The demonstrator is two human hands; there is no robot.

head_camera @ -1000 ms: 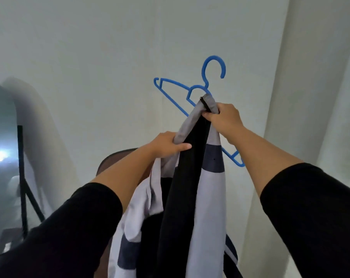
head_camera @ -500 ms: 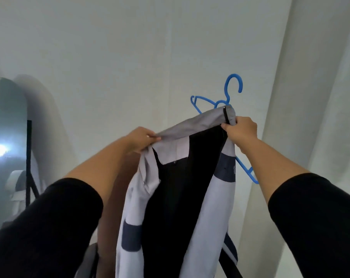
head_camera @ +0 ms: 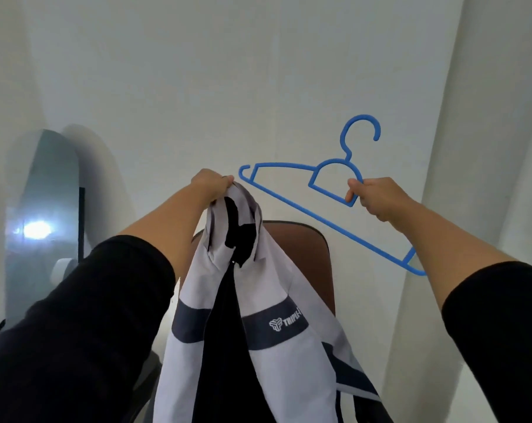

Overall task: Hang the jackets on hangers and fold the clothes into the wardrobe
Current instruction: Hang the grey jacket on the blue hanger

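While the left hand is raised in front of the pale wall, its fingers are clenched around a bunched fold of the jacket at the collar end, so the garment hangs straight down from that one grip. The jacket is light grey with dark bands across it and a black lining showing down the open middle; a white logo sits on one band. To the right, well apart from the jacket, the right hand grasps the blue hanger at the arched neck below its hook, thumb and fingers curled round the plastic. The hanger is tilted, its left tip near the left hand and its right end dipping behind the right forearm. No part of the jacket touches the hanger. Both arms wear black sleeves pushed up the forearms. Behind the jacket stands what looks like a brown chair back, partly hidden. At the left leans a rounded mirror with a bright glare.
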